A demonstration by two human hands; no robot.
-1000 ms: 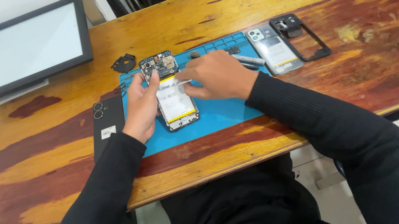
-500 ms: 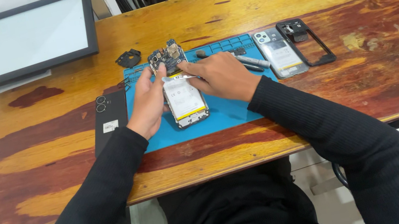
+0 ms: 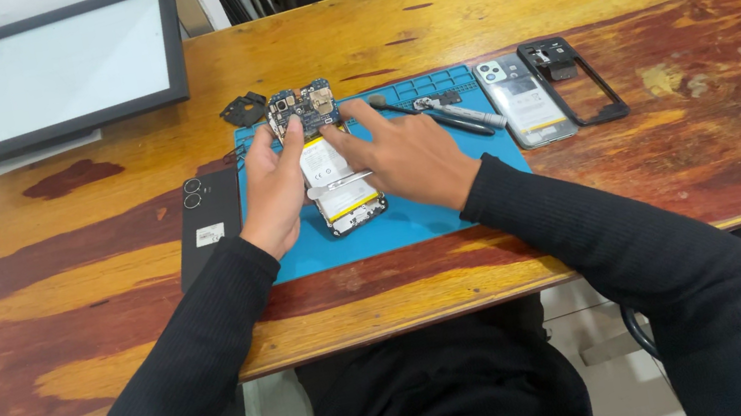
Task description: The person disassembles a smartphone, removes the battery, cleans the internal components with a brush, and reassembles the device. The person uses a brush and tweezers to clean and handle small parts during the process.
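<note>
An opened phone [image 3: 342, 188] with a pale battery lies face down on a blue work mat [image 3: 413, 216]. Its dark blue circuit board [image 3: 304, 108] is lifted at the phone's top end. My left hand [image 3: 274, 189] rests along the phone's left side, with its fingertips at the board. My right hand [image 3: 397, 155] lies spread over the phone's right side, and its fingers touch the board's lower edge. Silver tweezers [image 3: 338, 184] lie across the battery between both hands.
A black phone back cover [image 3: 209, 226] lies left of the mat, a small black part [image 3: 244, 109] above it. A screwdriver [image 3: 456, 117], a grey phone back [image 3: 526, 99] and a black frame [image 3: 577, 80] sit to the right. A framed screen [image 3: 67, 71] is far left on the wooden table [image 3: 457, 10].
The circuit board has come up off the top of the phone and both hands now hold it raised. The view has drifted slightly.
</note>
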